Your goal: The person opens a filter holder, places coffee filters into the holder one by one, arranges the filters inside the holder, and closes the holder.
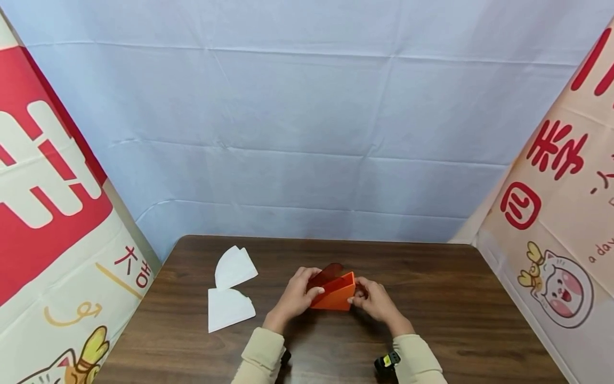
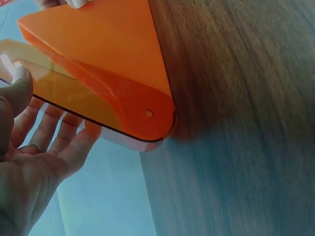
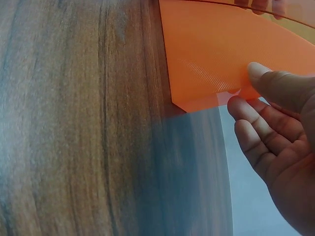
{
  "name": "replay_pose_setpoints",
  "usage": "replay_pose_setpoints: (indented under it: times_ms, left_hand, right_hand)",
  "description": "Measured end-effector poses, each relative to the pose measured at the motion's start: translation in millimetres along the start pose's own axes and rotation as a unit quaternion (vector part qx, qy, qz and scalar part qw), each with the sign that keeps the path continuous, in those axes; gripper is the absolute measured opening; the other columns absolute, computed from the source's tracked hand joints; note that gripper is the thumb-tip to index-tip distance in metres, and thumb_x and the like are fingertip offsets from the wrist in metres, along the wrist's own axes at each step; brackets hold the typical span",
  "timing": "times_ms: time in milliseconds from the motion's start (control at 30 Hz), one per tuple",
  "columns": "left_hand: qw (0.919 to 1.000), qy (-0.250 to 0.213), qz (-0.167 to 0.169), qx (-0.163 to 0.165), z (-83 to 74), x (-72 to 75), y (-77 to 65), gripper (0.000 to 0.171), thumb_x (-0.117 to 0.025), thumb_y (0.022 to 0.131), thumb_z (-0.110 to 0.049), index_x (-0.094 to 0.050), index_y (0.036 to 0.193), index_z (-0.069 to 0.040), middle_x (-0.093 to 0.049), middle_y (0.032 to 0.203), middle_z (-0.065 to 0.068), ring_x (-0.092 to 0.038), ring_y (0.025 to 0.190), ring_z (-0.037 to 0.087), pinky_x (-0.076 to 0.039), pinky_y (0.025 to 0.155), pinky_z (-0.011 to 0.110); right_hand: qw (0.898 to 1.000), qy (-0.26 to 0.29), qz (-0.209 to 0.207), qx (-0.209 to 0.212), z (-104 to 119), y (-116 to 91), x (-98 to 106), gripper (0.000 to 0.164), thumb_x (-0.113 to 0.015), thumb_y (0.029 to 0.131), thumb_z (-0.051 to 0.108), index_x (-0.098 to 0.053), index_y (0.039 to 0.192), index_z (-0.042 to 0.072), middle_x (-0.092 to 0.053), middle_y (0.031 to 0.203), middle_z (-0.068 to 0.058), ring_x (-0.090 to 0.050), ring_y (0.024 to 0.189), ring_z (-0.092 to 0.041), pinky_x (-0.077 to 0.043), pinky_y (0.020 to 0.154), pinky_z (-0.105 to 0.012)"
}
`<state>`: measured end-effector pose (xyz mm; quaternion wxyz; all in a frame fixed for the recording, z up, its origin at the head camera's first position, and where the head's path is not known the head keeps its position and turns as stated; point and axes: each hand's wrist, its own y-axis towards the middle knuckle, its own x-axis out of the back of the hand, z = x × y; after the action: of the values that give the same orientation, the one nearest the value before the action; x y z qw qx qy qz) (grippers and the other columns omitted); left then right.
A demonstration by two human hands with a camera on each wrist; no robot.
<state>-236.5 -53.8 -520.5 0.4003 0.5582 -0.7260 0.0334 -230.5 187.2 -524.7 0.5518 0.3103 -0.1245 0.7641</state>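
The brown table (image 1: 455,298) was under the orange box (image 1: 336,299). I had the left hand (image 1: 294,296) pinching the box's see-through lid (image 1: 328,273) and the right hand (image 1: 378,304) pinching the box's right end. White papers (image 1: 231,308) lay left of the box.
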Motion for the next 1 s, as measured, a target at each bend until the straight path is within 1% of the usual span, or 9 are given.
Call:
replay_pose_setpoints:
  times_ms: [133,267,433,533,700,833,1000]
  left_hand:
    - [0.9999,-0.003,-0.006,-0.010,2.1,4.5,-1.8,0.040,-0.071,0.083,-0.016,-0.056,0.119,-0.003,-0.054,0.106,0.006,-0.055,0.097,0.022,-0.046,0.086,0.034]
    - [0.9999,-0.015,0.005,-0.004,5.6,9.2,-3.2,0.041,-0.071,0.084,-0.018,-0.056,0.119,-0.005,-0.055,0.107,0.005,-0.055,0.098,0.023,-0.048,0.083,0.033]
    - [0.9978,-0.053,0.031,0.024,6.7,18.0,-3.0,0.042,-0.071,0.084,-0.018,-0.055,0.120,-0.005,-0.057,0.111,0.007,-0.056,0.101,0.024,-0.049,0.083,0.036]
    - [0.9966,-0.062,0.041,0.037,6.4,23.7,-3.0,0.042,-0.071,0.083,-0.018,-0.055,0.120,-0.005,-0.058,0.113,0.009,-0.057,0.102,0.025,-0.047,0.086,0.039]
    - [0.9949,-0.079,0.044,0.046,7.9,30.7,-3.5,0.043,-0.073,0.082,-0.017,-0.056,0.118,-0.004,-0.060,0.111,0.010,-0.059,0.099,0.026,-0.046,0.087,0.039]
    - [0.9932,-0.091,0.043,0.058,9.9,36.1,-5.2,0.042,-0.075,0.080,-0.017,-0.058,0.117,-0.006,-0.062,0.108,0.007,-0.060,0.098,0.025,-0.046,0.086,0.041]
    - [0.9919,-0.095,0.045,0.072,12.0,42.7,-7.1,0.040,-0.076,0.078,-0.015,-0.059,0.115,-0.009,-0.064,0.104,0.003,-0.060,0.097,0.024,-0.047,0.086,0.041]
  right_hand:
    - [1.000,0.004,0.003,0.005,-1,0,0,0.031,-0.071,0.081,0.004,-0.059,0.108,0.000,-0.058,0.080,0.002,-0.052,0.066,-0.016,-0.046,0.058,-0.026]
    - [1.000,0.003,0.007,0.007,-1,1,0,0.031,-0.071,0.081,0.004,-0.059,0.109,0.001,-0.059,0.082,0.001,-0.054,0.068,-0.016,-0.047,0.058,-0.026]
    - [1.000,0.002,0.005,0.008,-2,1,0,0.031,-0.071,0.081,0.005,-0.059,0.110,0.001,-0.059,0.082,0.001,-0.054,0.067,-0.016,-0.047,0.058,-0.026]
    - [1.000,0.001,0.005,0.007,-2,1,0,0.031,-0.071,0.082,0.005,-0.059,0.110,0.001,-0.058,0.079,0.000,-0.053,0.066,-0.016,-0.046,0.057,-0.026]
    - [1.000,0.004,0.005,0.009,-2,0,0,0.032,-0.071,0.081,0.003,-0.059,0.110,0.001,-0.060,0.081,-0.001,-0.054,0.066,-0.015,-0.047,0.058,-0.026]
    - [1.000,0.009,0.005,0.010,-2,-1,0,0.032,-0.071,0.081,0.003,-0.058,0.111,0.000,-0.061,0.084,-0.002,-0.055,0.066,-0.016,-0.048,0.058,-0.026]
    - [1.000,0.007,0.003,0.009,-3,-2,0,0.033,-0.071,0.081,0.005,-0.058,0.111,0.001,-0.061,0.084,0.000,-0.055,0.066,-0.016,-0.048,0.058,-0.026]
